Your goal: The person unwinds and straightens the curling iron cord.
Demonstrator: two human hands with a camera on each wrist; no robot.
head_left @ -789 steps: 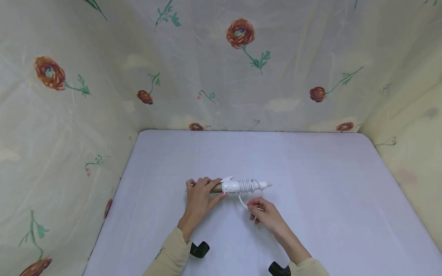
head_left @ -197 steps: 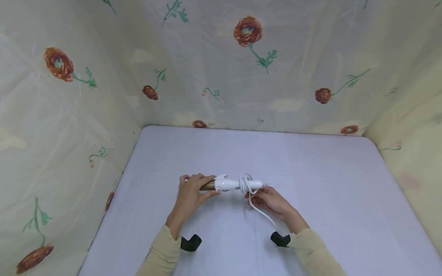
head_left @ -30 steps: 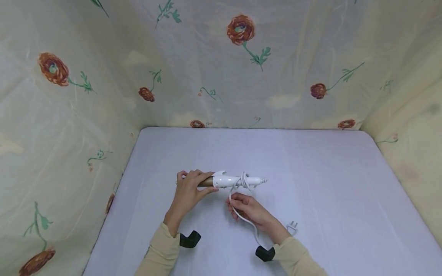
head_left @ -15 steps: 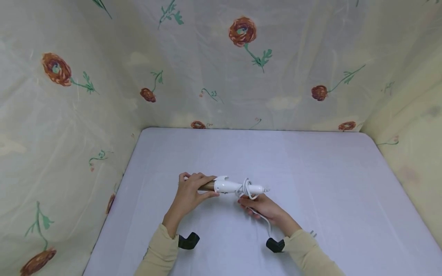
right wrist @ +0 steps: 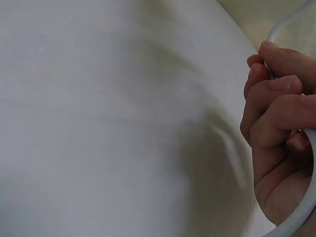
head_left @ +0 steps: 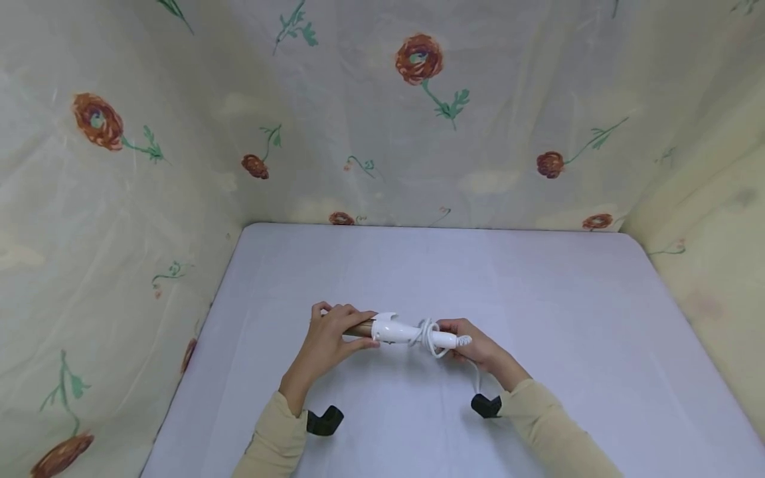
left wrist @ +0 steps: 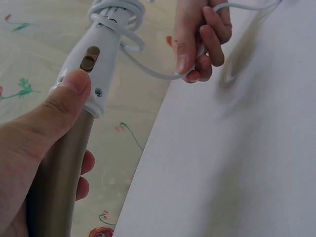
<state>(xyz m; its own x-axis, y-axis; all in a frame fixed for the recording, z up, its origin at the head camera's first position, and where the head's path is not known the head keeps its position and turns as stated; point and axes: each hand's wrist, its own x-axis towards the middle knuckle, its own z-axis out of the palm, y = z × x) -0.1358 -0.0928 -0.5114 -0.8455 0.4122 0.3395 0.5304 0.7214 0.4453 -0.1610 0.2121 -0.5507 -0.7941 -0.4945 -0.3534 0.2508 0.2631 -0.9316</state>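
Observation:
My left hand [head_left: 327, 338] grips the gold-brown barrel [left wrist: 64, 173] of a curling iron held level above the table. Its thumb lies by the sliding switch [left wrist: 90, 58] on the white handle [head_left: 394, 330]. Loose loops of the white cord [head_left: 427, 336] are bunched around the handle's narrow part. Just past the loops, partly behind the handle's tail end, is my right hand [head_left: 475, 345]. It pinches the running cord between thumb and fingers, as both the left wrist view and the right wrist view [right wrist: 281, 98] show. The plug is hidden.
A white-covered table [head_left: 382, 265] spreads below, with a floral curtain [head_left: 490, 99] around its back and sides. Black wrist cameras, left [head_left: 325, 421] and right [head_left: 487, 405], jut from the sleeves. Some cord hangs near the right wrist.
Over the last second my right hand carried the cord from below the handle, rightward and up behind its tail end. Earlier, neat tight coils covered the handle; now fewer, looser loops bunch there.

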